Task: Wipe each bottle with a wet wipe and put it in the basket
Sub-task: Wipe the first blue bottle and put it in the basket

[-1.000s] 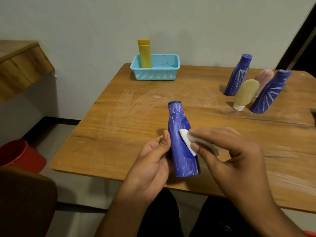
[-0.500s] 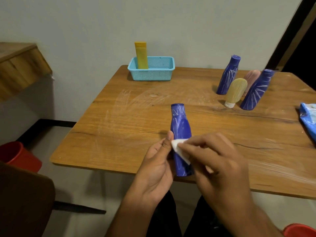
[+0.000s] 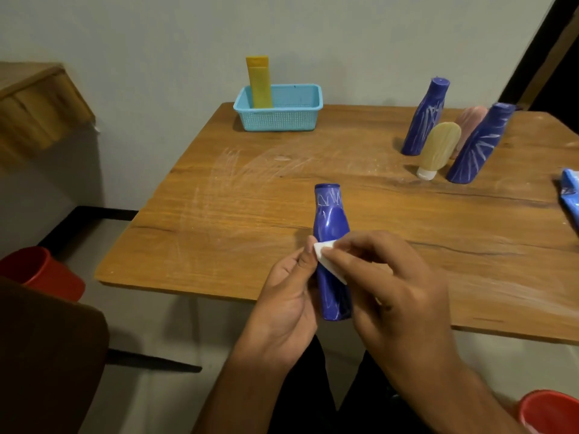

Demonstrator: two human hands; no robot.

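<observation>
The left hand (image 3: pixel 286 296) is closed around the lower part of a blue bottle (image 3: pixel 331 245), upright over the near edge of the wooden table (image 3: pixel 238 214). The right hand (image 3: pixel 388 286) pinches a white wet wipe (image 3: pixel 326 258) against its side. Farther right stand two blue bottles (image 3: pixel 424 117), a beige tube (image 3: pixel 438 148) and a pink bottle (image 3: pixel 471 120). At the far edge, a light blue basket (image 3: pixel 279 119) holds a yellow bottle (image 3: pixel 259 81).

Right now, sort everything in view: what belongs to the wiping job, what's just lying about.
Job:
- blue bottle in left hand
- wet wipe in right hand
- basket with yellow bottle
- four waiting bottles
- blue wipe pack

Lying about:
- red bucket
- red tub
- brown chair back
</observation>
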